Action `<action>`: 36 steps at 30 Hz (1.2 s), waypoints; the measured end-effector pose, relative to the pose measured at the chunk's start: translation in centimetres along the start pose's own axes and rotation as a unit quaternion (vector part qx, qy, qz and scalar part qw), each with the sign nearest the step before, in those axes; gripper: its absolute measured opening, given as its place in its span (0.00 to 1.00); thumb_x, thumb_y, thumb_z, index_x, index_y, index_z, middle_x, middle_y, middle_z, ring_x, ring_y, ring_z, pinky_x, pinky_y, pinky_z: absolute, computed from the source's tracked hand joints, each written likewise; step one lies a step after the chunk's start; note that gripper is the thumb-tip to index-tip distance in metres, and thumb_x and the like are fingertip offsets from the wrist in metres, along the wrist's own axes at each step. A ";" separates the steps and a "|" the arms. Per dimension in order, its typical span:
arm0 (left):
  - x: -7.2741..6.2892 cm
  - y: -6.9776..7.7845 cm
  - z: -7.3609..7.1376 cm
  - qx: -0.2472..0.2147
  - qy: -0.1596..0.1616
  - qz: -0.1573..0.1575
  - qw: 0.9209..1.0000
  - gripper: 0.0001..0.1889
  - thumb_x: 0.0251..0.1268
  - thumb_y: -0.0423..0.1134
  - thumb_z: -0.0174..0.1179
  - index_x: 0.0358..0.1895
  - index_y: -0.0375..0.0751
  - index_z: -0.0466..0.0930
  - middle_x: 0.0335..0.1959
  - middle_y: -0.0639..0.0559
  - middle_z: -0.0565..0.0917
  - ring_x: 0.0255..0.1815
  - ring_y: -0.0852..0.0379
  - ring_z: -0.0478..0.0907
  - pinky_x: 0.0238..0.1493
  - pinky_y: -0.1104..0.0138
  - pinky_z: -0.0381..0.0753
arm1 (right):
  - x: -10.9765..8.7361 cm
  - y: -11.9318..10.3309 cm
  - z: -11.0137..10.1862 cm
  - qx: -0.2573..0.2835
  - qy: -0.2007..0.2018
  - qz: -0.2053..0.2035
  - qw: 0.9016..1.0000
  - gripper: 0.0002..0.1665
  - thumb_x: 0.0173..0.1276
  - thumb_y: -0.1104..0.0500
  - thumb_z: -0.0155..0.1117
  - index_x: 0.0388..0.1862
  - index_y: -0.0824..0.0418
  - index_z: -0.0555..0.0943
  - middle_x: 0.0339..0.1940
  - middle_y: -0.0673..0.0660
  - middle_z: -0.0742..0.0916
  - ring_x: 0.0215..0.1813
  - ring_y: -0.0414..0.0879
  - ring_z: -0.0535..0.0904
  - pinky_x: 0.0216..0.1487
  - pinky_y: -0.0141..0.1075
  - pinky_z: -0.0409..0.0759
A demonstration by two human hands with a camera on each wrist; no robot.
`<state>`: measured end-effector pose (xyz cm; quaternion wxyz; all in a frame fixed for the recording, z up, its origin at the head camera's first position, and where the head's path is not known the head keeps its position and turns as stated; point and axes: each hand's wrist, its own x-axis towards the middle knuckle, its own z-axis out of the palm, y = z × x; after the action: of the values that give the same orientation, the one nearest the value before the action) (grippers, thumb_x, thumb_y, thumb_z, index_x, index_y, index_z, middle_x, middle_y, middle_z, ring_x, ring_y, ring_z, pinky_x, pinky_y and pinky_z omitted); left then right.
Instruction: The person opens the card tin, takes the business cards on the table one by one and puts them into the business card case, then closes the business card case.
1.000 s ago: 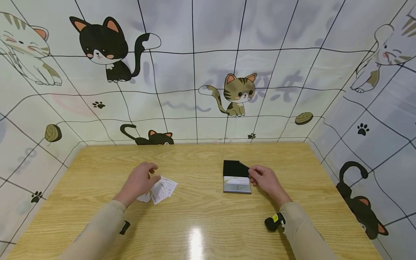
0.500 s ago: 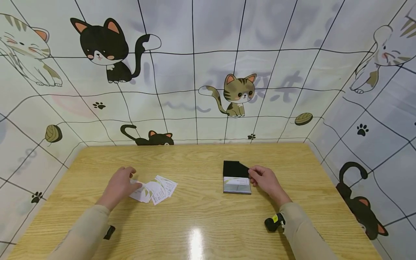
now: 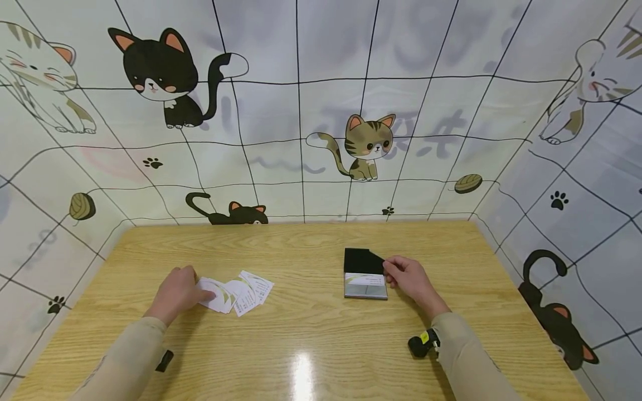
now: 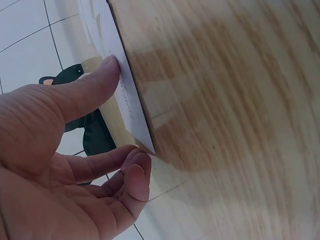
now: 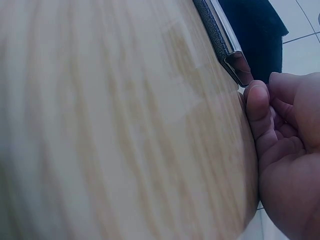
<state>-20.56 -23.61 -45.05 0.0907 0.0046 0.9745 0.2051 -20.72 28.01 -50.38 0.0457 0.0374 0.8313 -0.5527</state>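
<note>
Several white business cards (image 3: pixel 246 294) with printed text lie fanned on the left of the table. My left hand (image 3: pixel 175 292) is at the left end of the fan. In the left wrist view the thumb presses on a card (image 4: pixel 131 107), while curled fingertips meet its lower corner. On the right is an open card case (image 3: pixel 365 289) with a black flap (image 3: pixel 357 260), a white card and a silvery inside. My right hand (image 3: pixel 412 278) pinches the flap's right edge between thumb and forefinger. The right wrist view shows the case's metal-edged corner (image 5: pixel 240 67) beside the fingers.
The wooden table (image 3: pixel 301 328) ends at a cloth backdrop (image 3: pixel 281 128) with printed cats and grid lines, which also closes both sides. A black wrist camera (image 3: pixel 421 343) hangs under the right sleeve, another (image 3: pixel 164 361) under the left.
My left hand has moved left across the cards and come down at their left end, uncovering more of the fan. The right hand stays on the case's flap.
</note>
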 end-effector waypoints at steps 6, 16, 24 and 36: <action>0.3 -0.1 0.1 0.001 -0.007 -0.007 1.000 0.28 0.53 0.43 0.78 0.41 0.19 0.77 0.32 0.38 0.79 0.34 0.46 0.71 0.33 0.60 0.71 | 0.0 0.1 0.1 -0.001 0.001 0.000 1.000 0.16 0.83 0.57 0.56 0.52 0.70 0.82 0.35 0.58 0.84 0.31 0.44 0.78 0.33 0.32 0.82; 0.4 -0.4 0.5 -0.001 -0.001 -0.016 1.000 0.30 0.55 0.43 0.78 0.44 0.19 0.73 0.37 0.33 0.75 0.38 0.41 0.70 0.39 0.54 0.73 | 0.3 0.1 0.1 0.000 -0.001 0.003 1.000 0.17 0.83 0.57 0.56 0.54 0.70 0.81 0.37 0.59 0.85 0.32 0.44 0.79 0.33 0.33 0.82; 0.1 -0.6 0.5 -0.028 0.017 -0.005 0.999 0.29 0.54 0.42 0.78 0.43 0.25 0.68 0.34 0.37 0.76 0.35 0.44 0.71 0.38 0.56 0.73 | 0.3 0.2 0.0 -0.004 0.001 0.003 1.000 0.17 0.82 0.57 0.56 0.54 0.70 0.81 0.37 0.59 0.84 0.32 0.43 0.79 0.33 0.32 0.82; -0.7 0.0 -0.8 -0.031 0.066 0.067 0.995 0.12 0.61 0.32 0.71 0.34 0.35 0.75 0.28 0.48 0.76 0.31 0.51 0.71 0.33 0.61 0.69 | 0.3 0.3 0.1 -0.003 -0.001 -0.007 1.000 0.16 0.82 0.58 0.57 0.53 0.71 0.81 0.36 0.59 0.84 0.32 0.43 0.79 0.33 0.32 0.82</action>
<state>-19.98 -23.97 -44.16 0.0126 0.0540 0.9690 0.2407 -20.95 28.06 -50.70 0.0426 0.0308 0.8330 -0.5508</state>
